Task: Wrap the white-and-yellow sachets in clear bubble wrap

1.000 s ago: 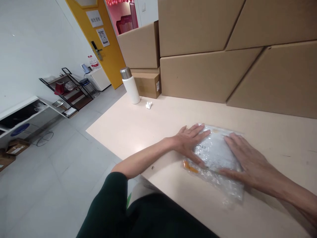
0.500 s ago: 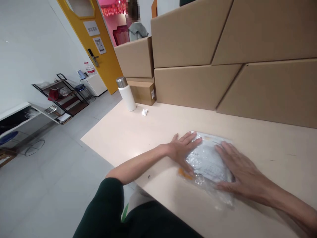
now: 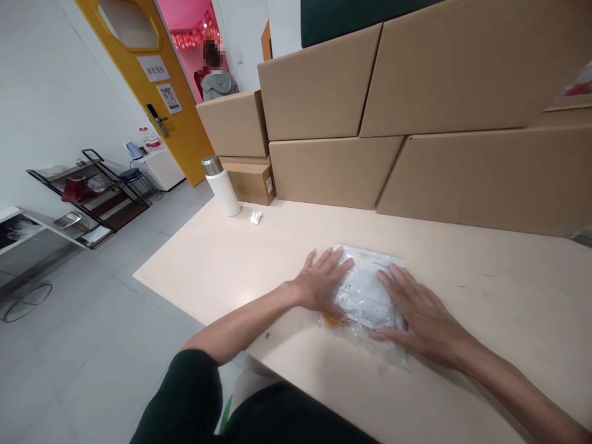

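A flat white package in clear plastic wrap (image 3: pixel 365 290) lies on the pale wooden table (image 3: pixel 277 259). Faint print shows through its shiny film, and an orange patch is at its near left corner. Fingers spread, my left hand (image 3: pixel 322 283) rests flat over the package's left edge. On the opposite side my right hand (image 3: pixel 423 314) lies with fingers outstretched across the right edge. Loose, crumpled film sticks out along the near side. The underside of the package is hidden, as are the parts beneath my palms.
Stacked cardboard boxes (image 3: pixel 324 172) wall off the table's back. A white bottle with a metal cap (image 3: pixel 224 191) and a crumpled white tissue (image 3: pixel 256 217) stand at the back left. Beyond are a black shelf cart (image 3: pixel 99 194), a yellow door (image 3: pixel 171 111) and a person (image 3: pixel 217 80).
The camera view has shifted, so the whole scene sits further left in the picture. Both hands stay spread on the package, with hardly any change of place on it.
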Demonstrator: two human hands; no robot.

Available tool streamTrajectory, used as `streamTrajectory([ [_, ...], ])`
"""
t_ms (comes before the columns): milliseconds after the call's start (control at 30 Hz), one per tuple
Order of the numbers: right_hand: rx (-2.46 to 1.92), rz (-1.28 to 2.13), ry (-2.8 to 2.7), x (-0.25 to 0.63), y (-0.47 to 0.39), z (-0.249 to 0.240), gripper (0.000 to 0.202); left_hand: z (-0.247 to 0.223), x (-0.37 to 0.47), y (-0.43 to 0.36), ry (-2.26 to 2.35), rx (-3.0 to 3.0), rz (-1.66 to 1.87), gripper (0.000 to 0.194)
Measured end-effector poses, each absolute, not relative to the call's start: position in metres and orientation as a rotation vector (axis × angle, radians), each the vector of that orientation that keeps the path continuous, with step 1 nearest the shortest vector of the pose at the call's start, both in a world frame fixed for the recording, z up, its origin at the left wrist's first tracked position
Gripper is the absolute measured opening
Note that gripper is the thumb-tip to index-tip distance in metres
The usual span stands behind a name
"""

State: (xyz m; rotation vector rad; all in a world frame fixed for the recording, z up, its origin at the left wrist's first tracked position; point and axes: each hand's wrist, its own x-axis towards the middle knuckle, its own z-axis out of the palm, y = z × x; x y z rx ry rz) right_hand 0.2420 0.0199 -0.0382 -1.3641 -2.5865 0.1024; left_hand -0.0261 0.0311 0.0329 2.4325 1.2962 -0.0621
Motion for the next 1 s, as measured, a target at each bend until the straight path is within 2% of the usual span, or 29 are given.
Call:
streamTrajectory([
  [367, -1.359, 0.033, -2.505, 0.238, 0.016, -0.049, 0.1, 0.018, -0.038, 0.031, 1.134, 2.338, 0.133, 0.127],
  [600, -1.397, 0.083, -2.469, 0.235, 0.015, -0.049, 0.098, 0.018, -0.036, 0.031, 1.174, 2.379, 0.101, 0.124],
  [767, -1.376, 0.103, -2.411, 0.234, 0.006, -0.023, 0.087, 0.032, -0.042, 0.018, 1.263, 2.38, 0.187, 0.117],
  [833, -1.29, 0.08, -2.315, 0.241, -0.016, 0.0, 0.073, 0.048, -0.052, -0.003, 1.263, 2.419, 0.416, 0.105],
  [867, -1.231, 0.07, -2.258, 0.247, -0.032, 0.011, 0.064, 0.056, -0.059, -0.018, 1.22, 2.464, 0.596, 0.093],
  [933, -1.065, 0.011, -2.148, 0.262, -0.074, 0.027, 0.051, 0.068, -0.078, -0.055, 1.077, 2.535, 0.977, 0.056],
  [1000, -0.952, -0.002, -2.202, 0.279, -0.125, 0.029, 0.045, 0.066, -0.101, -0.099, 0.799, 2.605, 1.053, 0.027],
])
